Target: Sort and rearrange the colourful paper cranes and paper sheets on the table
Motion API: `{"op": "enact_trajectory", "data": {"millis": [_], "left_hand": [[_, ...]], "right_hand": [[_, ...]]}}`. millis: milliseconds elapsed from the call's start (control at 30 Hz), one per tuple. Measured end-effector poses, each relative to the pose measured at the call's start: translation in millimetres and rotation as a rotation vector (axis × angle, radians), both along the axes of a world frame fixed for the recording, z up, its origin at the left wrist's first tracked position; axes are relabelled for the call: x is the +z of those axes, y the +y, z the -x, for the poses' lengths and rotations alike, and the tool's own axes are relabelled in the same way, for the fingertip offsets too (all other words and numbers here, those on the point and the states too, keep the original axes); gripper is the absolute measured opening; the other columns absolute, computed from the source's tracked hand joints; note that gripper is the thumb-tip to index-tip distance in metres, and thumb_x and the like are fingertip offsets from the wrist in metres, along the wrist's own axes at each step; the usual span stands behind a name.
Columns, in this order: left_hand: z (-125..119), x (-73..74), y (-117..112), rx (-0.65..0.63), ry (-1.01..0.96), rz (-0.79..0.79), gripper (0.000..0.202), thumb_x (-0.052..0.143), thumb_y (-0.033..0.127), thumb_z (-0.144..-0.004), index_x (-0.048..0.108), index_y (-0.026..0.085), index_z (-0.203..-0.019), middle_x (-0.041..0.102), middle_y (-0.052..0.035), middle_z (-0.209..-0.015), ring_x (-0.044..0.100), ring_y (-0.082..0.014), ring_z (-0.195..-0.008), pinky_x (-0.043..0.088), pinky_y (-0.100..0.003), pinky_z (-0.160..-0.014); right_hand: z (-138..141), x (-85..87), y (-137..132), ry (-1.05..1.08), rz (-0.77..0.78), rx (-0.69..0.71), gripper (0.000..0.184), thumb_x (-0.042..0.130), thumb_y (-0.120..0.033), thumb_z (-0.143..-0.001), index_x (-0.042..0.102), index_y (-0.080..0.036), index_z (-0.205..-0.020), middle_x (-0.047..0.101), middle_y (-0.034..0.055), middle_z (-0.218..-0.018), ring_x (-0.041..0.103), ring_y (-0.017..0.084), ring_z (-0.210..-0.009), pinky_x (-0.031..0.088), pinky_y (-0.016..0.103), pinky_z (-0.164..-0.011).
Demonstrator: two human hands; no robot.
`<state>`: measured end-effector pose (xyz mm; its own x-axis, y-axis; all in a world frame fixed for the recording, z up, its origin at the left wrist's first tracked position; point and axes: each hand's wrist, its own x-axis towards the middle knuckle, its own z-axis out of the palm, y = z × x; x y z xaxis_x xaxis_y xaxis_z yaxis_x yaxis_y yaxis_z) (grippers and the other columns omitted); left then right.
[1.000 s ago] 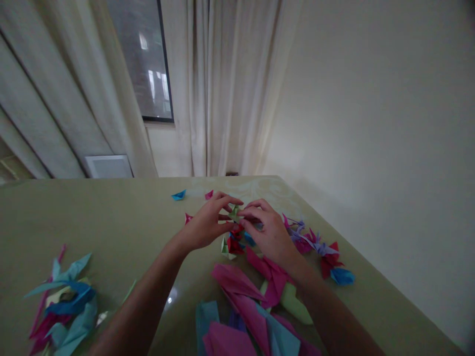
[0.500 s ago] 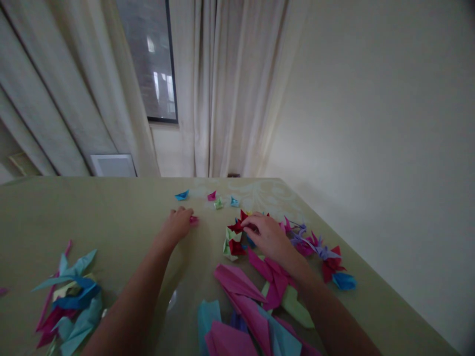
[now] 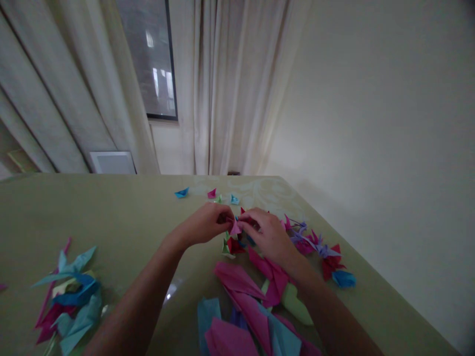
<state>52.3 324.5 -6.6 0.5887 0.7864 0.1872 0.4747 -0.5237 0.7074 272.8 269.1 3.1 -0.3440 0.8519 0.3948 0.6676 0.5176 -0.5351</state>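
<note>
My left hand (image 3: 210, 223) is closed in a pinch on a small pink folded-paper piece (image 3: 235, 228). Across from it, my right hand (image 3: 269, 232) has its thumb and fingertips pinched at the same piece, which is partly hidden by the fingers. Just beneath the hands lies a cluster of small origami, with a red piece (image 3: 235, 245) and a pale green piece (image 3: 226, 248) showing. Beyond my hands sit a blue paper boat (image 3: 181, 193), a pink folded piece (image 3: 212, 194) and a light blue paper boat (image 3: 234, 200). A green one is mostly covered by my left hand.
Large pink and blue folded papers (image 3: 245, 296) lie between my forearms. Paper cranes (image 3: 79, 296) are heaped at the left with a pink stick (image 3: 43, 309). Purple and red origami (image 3: 315, 247) line the table's right side, near the wall (image 3: 389, 148). Curtains (image 3: 237, 89) hang behind.
My left hand has carried the pink folded-paper piece from the table over to the right, meeting my right hand. My right hand has stayed nearly in place, its fingertips now at that piece.
</note>
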Motion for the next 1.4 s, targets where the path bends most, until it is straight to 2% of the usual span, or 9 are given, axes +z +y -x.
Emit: {"op": "enact_trajectory", "data": {"millis": [267,367,533,633,767,900,1033,1233,1400], "left_hand": [[-10,-8.4,0,0.060,-0.029,0.027,0.019,0.066,0.034,-0.085,0.076,0.018,-0.083,0.077,-0.0049,-0.077,0.070,-0.0194,-0.071,0.051,-0.027,-0.063],[-5,-22.9,13,0.057,-0.078,0.024,0.028,0.062,0.043,-0.092,0.077,0.020,-0.099,0.080,-0.0059,-0.096,0.073,-0.0209,-0.085,0.057,-0.030,-0.073],[24,-75.2,38,0.628,0.028,-0.162,0.044,0.054,0.028,-0.095,0.064,0.015,-0.135,0.060,-0.0200,-0.148,0.053,-0.0347,-0.141,0.047,-0.051,-0.114],[42,-100.6,44,0.811,0.160,-0.184,0.054,0.051,0.025,-0.095,0.055,0.014,-0.148,0.039,-0.0231,-0.166,0.032,-0.0430,-0.154,0.033,-0.065,-0.120],[50,-111.3,55,0.928,0.348,-0.247,0.061,0.046,0.030,-0.099,0.044,0.020,-0.158,0.026,-0.0172,-0.174,0.030,-0.0413,-0.155,0.033,-0.064,-0.119],[53,-113.5,77,0.986,0.410,-0.277,0.062,0.045,0.035,-0.100,0.040,0.022,-0.161,0.029,-0.0167,-0.173,0.026,-0.0414,-0.157,0.028,-0.064,-0.121],[61,-117.8,95,0.964,0.462,-0.244,0.058,0.044,0.041,-0.099,0.052,0.017,-0.151,0.055,-0.0235,-0.151,0.050,-0.0467,-0.139,0.040,-0.066,-0.110],[71,-119.5,94,0.893,0.433,-0.319,0.041,0.047,0.030,-0.096,0.066,0.013,-0.127,0.068,-0.0207,-0.124,0.066,-0.0356,-0.117,0.052,-0.047,-0.105],[63,-111.2,93,0.833,-0.011,-0.355,0.036,0.059,0.035,-0.090,0.065,0.016,-0.119,0.075,-0.0137,-0.112,0.073,-0.0274,-0.099,0.059,-0.041,-0.094]], "right_hand": [[-2,-2.2,0,-0.100,-0.005,0.004,0.006,0.075,-0.019,-0.094,0.077,-0.020,-0.100,0.073,0.0039,-0.097,0.068,0.019,-0.090,0.046,0.029,-0.081],[-4,-5.6,5,-0.118,0.000,-0.013,0.008,0.071,-0.013,-0.095,0.077,-0.019,-0.096,0.074,0.0040,-0.095,0.068,0.019,-0.089,0.046,0.028,-0.080],[-12,-8.6,15,-0.090,0.034,-0.109,0.008,0.070,-0.015,-0.095,0.076,-0.018,-0.099,0.076,0.0051,-0.097,0.069,0.018,-0.086,0.048,0.028,-0.078],[-16,-9.0,17,-0.055,0.056,-0.132,0.008,0.069,-0.016,-0.096,0.076,-0.018,-0.099,0.077,0.0055,-0.097,0.070,0.018,-0.083,0.050,0.027,-0.076],[-18,-5.8,16,-0.028,0.036,-0.102,0.010,0.068,-0.015,-0.096,0.077,-0.019,-0.100,0.078,0.0056,-0.098,0.071,0.018,-0.087,0.051,0.028,-0.079],[-21,-1.0,13,-0.016,0.039,-0.092,0.011,0.069,-0.015,-0.095,0.077,-0.019,-0.102,0.078,0.0052,-0.098,0.072,0.018,-0.088,0.051,0.028,-0.080],[-24,4.2,11,-0.016,0.019,-0.083,0.011,0.071,-0.016,-0.095,0.077,-0.020,-0.103,0.079,0.0046,-0.099,0.073,0.018,-0.089,0.051,0.027,-0.082],[-27,14.3,7,-0.008,-0.015,-0.122,0.008,0.072,-0.017,-0.096,0.078,-0.022,-0.100,0.079,0.0029,-0.097,0.072,0.017,-0.087,0.050,0.027,-0.080],[-23,13.3,5,0.034,-0.035,-0.116,0.008,0.071,-0.019,-0.097,0.076,-0.021,-0.103,0.078,0.0039,-0.101,0.072,0.018,-0.091,0.051,0.028,-0.082]]}}
